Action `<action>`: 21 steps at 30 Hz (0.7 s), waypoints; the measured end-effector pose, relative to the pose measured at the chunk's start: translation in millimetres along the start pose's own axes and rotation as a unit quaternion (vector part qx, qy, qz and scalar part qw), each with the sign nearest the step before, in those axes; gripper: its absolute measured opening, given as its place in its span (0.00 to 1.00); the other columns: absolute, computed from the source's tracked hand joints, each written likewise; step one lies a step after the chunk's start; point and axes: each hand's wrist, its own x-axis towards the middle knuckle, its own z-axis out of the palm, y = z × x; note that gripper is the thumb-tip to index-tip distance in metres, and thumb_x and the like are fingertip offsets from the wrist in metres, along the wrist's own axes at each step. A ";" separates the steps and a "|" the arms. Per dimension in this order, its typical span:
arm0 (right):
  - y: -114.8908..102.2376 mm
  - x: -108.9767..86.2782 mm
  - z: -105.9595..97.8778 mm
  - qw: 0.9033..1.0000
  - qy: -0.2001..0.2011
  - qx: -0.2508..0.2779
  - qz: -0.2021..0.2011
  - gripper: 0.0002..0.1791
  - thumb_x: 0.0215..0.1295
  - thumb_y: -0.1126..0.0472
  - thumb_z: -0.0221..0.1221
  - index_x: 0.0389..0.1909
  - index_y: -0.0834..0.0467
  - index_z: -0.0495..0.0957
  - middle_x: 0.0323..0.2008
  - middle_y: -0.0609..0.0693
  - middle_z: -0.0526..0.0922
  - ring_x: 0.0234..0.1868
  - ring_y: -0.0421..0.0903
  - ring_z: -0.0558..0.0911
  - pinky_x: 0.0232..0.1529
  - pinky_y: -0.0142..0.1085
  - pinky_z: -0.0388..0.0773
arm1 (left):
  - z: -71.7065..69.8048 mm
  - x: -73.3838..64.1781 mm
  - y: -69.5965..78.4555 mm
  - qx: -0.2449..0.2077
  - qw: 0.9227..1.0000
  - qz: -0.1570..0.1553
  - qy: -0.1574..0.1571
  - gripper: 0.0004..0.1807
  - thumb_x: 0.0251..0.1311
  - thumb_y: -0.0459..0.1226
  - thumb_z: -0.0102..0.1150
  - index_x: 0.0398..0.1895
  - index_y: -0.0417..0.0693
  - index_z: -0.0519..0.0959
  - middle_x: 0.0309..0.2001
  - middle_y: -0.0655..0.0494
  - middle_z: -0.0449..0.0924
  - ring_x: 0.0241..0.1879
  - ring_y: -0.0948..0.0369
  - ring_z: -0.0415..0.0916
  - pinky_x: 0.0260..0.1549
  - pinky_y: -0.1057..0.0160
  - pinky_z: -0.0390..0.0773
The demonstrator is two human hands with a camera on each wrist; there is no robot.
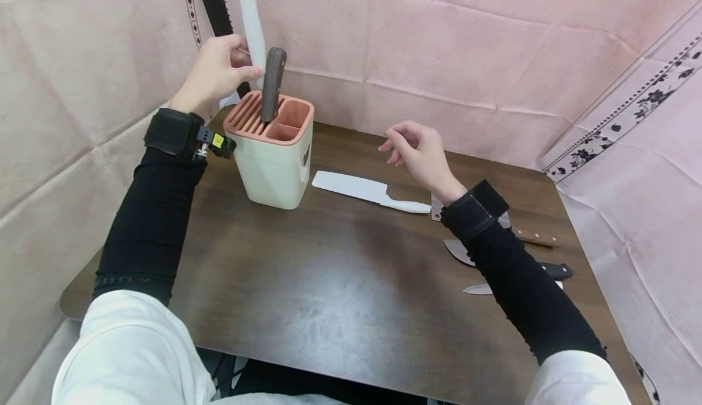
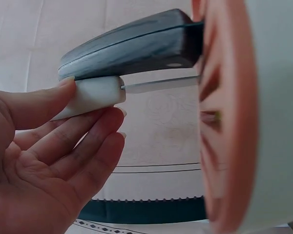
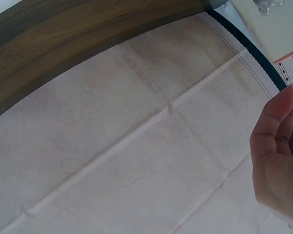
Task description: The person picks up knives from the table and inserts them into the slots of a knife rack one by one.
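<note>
My left hand (image 1: 219,73) pinches a white-handled utensil (image 1: 253,27) between thumb and fingers, above the back left of the knife holder (image 1: 271,176). Thin metal shows at the handle's upper end in the head view; a narrow metal strip (image 2: 158,85) runs from its other end toward the slots in the left wrist view. Just beside it, a knife with a dark handle (image 1: 272,82) stands in the slotted top. My right hand (image 1: 421,154), fingers loosely curled around nothing, hovers over the back of the table. Below and left of it lies a white cleaver (image 1: 351,186).
On the right of the table, partly hidden under my right arm, are a wooden-handled knife (image 1: 534,237), a dark-handled knife (image 1: 556,270) and a small blade (image 1: 478,290). Pink cloth (image 1: 439,39) hangs behind the wooden table (image 1: 307,283). The holder has two square compartments at right.
</note>
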 end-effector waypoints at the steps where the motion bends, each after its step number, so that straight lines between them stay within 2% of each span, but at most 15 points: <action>1: -3.2 -1.3 -0.1 1.000 -0.001 0.001 0.000 0.10 0.70 0.64 0.54 0.41 0.68 0.79 0.28 0.48 0.86 0.19 0.35 0.79 0.29 0.32 0.81 | 0.5 0.3 -1.5 0.001 1.000 -0.001 -0.003 0.24 0.69 0.39 0.51 0.64 0.38 0.67 0.61 0.37 0.73 0.63 0.46 0.70 0.66 0.48 0.65; 7: -18.7 -8.8 -0.9 1.000 -0.001 -0.007 -0.002 0.10 0.69 0.66 0.53 0.41 0.70 0.78 0.27 0.49 0.86 0.19 0.33 0.78 0.29 0.34 0.81 | 1.1 -0.6 -9.7 -0.002 1.000 -0.008 -0.020 0.24 0.69 0.40 0.51 0.64 0.38 0.66 0.61 0.36 0.73 0.63 0.45 0.70 0.66 0.47 0.65; 11: -19.7 -10.6 -1.5 1.000 0.001 -0.008 -0.001 0.10 0.70 0.67 0.53 0.41 0.71 0.78 0.30 0.61 0.86 0.19 0.32 0.78 0.29 0.34 0.81 | 0.0 -1.3 -12.2 -0.008 0.999 -0.008 -0.032 0.23 0.69 0.41 0.52 0.62 0.37 0.67 0.61 0.35 0.74 0.62 0.44 0.70 0.65 0.46 0.64; 15: -19.3 -11.6 -1.7 1.000 0.001 -0.009 0.000 0.10 0.70 0.67 0.53 0.42 0.71 0.78 0.33 0.68 0.84 0.19 0.32 0.77 0.29 0.34 0.81 | -0.7 -0.4 -14.8 -0.006 0.999 -0.007 -0.041 0.23 0.69 0.42 0.52 0.61 0.38 0.67 0.61 0.36 0.74 0.62 0.44 0.71 0.65 0.46 0.65; 21: -20.2 -13.2 -2.0 1.000 0.002 -0.012 0.001 0.11 0.70 0.67 0.52 0.42 0.71 0.78 0.35 0.71 0.83 0.19 0.31 0.77 0.28 0.32 0.81 | 2.9 2.6 -20.9 -0.034 0.997 -0.028 -0.070 0.23 0.67 0.43 0.55 0.61 0.43 0.69 0.58 0.42 0.77 0.55 0.55 0.75 0.60 0.50 0.70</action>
